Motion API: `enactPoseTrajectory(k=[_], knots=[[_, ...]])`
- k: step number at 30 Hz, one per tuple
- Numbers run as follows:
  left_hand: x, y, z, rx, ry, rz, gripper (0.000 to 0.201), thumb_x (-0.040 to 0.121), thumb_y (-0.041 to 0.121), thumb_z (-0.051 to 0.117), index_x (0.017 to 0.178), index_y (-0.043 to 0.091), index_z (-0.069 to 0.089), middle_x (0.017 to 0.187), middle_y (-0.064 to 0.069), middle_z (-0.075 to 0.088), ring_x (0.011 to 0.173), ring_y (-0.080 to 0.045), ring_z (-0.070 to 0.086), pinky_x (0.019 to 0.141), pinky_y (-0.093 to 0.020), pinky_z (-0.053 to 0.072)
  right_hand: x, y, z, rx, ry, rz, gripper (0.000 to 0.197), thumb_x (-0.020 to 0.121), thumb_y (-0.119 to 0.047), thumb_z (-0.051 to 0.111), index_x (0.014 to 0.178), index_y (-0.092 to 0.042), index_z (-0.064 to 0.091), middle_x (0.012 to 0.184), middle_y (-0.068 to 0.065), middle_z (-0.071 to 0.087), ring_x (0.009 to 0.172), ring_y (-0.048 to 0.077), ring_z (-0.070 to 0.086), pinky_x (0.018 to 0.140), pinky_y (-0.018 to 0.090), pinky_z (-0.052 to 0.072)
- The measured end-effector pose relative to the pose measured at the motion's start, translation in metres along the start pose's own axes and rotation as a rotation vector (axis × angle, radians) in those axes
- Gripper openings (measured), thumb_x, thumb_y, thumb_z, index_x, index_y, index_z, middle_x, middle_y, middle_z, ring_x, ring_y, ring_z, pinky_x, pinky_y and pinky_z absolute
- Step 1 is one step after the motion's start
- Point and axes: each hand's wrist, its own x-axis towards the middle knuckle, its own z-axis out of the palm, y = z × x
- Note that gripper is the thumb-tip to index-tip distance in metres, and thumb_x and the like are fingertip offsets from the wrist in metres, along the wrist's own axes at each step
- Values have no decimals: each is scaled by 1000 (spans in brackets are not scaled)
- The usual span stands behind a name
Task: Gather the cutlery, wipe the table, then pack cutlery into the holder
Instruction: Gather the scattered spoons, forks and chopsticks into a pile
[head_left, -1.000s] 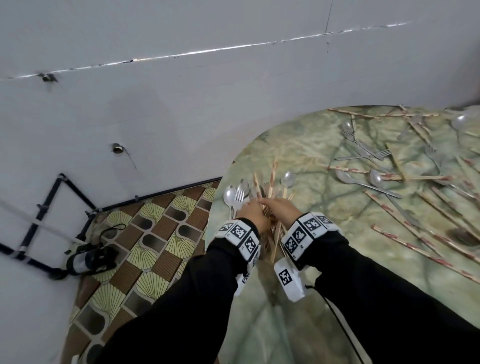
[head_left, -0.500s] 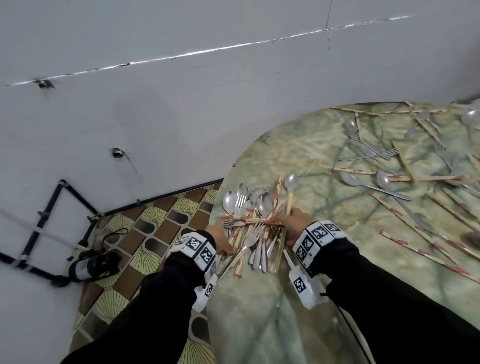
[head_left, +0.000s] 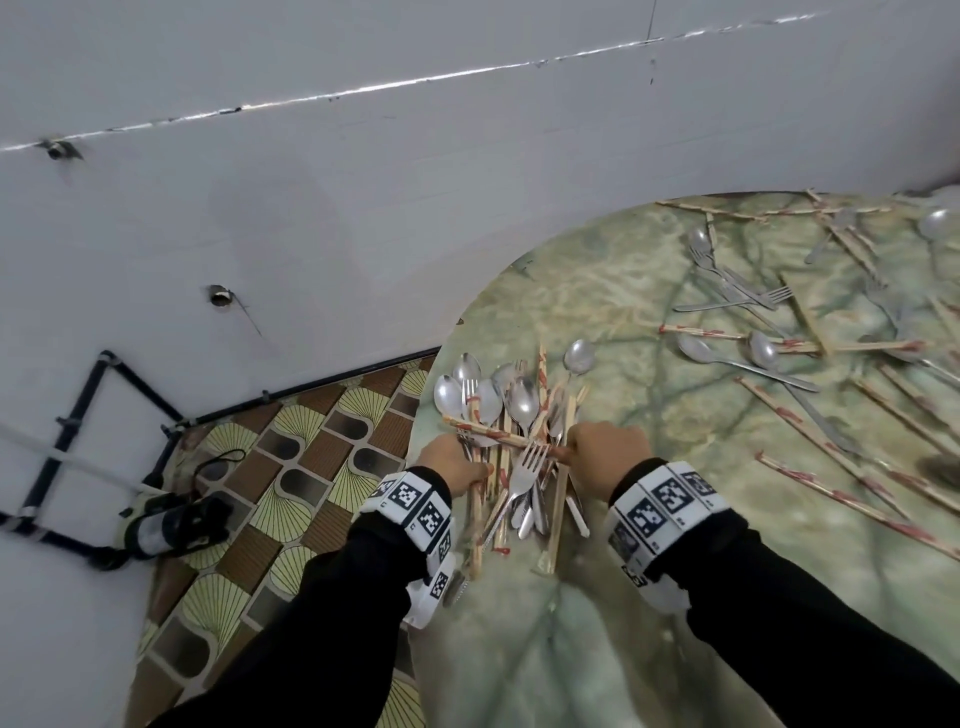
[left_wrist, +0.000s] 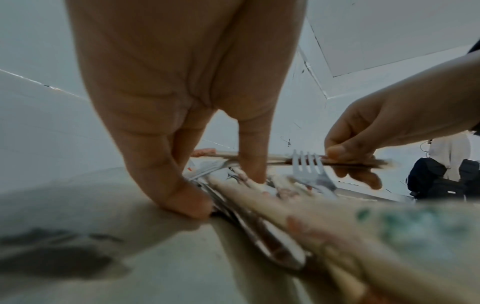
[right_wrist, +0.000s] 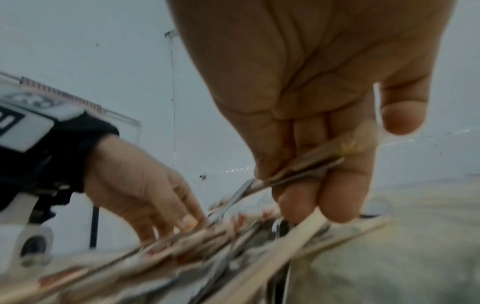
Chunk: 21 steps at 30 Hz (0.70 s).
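A pile of metal spoons, forks and red-patterned wooden chopsticks (head_left: 519, 415) lies at the left edge of the green marble table (head_left: 597, 649). My left hand (head_left: 470, 457) stands on the pile's left side, fingers straight down on it and thumb tip on the tabletop (left_wrist: 221, 189). My right hand (head_left: 566, 451) pinches the end of a chopstick (head_left: 488, 431) that lies crosswise over the pile. The left wrist view shows that pinch (left_wrist: 345, 162) just behind an upturned fork (left_wrist: 309, 170). In the right wrist view the chopstick (right_wrist: 298, 170) is blurred between thumb and fingers.
Several more spoons, forks and chopsticks (head_left: 769, 353) lie scattered over the right half of the table. The table's curved edge runs just left of the pile, above a patterned tile floor (head_left: 291, 467). A dark canister (head_left: 171, 525) lies on the floor by black pipes (head_left: 78, 415).
One second ago both hands gripped the bundle together. They have moved apart, the cutlery now lies spread on the table, and my right hand has taken hold of the crosswise chopstick.
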Motion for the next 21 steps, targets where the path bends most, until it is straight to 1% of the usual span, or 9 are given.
enactPoseTrajectory(k=[3,5,6,7,9,12,14,18,21], knots=[[-10,1,-5,83,-66,5,67,73,25,76,129,12,41,121,-15,58,111,-31,57,96,-39,47,-5,11,-14,57,63,-38,28,97,-32,43,97,-13,64,87,2,62,89,21,61,87,33,42],[-18,3,-4,232,-35,15,98,65,33,82,141,22,22,136,-11,39,124,-29,44,101,-41,41,-9,16,-21,84,91,-37,26,96,-29,45,94,-13,66,90,4,67,88,22,62,83,33,45],[-21,3,-2,286,-6,35,104,61,35,84,141,26,18,138,-10,31,126,-29,40,102,-41,39,-10,18,-23,86,92,-30,25,95,-27,46,94,-13,66,89,4,67,87,23,62,82,33,45],[-23,3,2,316,21,65,104,58,35,85,138,28,20,137,-9,28,126,-28,39,103,-41,39,-11,19,-25,85,92,-23,24,95,-25,46,93,-13,66,85,4,66,82,23,60,79,32,43],[-26,2,11,388,58,145,86,58,37,83,127,25,33,131,-6,30,121,-24,39,104,-39,39,-14,21,-26,71,130,-21,23,96,-25,45,89,-13,64,81,3,64,74,20,53,76,29,39],[-31,1,21,574,60,261,47,66,41,77,103,25,53,126,0,36,120,-20,35,104,-38,37,-19,20,-27,18,207,-12,26,98,-27,41,93,-12,62,80,2,58,75,21,50,81,31,39],[-32,2,23,638,90,293,35,70,40,74,97,22,60,125,0,40,119,-20,36,104,-37,36,-22,18,-26,7,242,10,27,98,-25,40,96,-10,61,79,3,53,77,24,51,82,32,40],[-29,3,27,753,107,276,39,74,44,70,98,15,64,121,-3,46,115,-23,40,102,-39,37,-22,12,-15,98,245,90,24,97,-23,39,90,-10,58,84,9,58,80,28,56,77,32,40],[-29,3,31,798,131,274,39,75,47,69,94,14,63,118,-4,49,111,-23,44,100,-39,39,-22,1,0,175,202,101,23,97,-20,38,101,-7,57,97,10,65,92,29,62,84,34,44]])
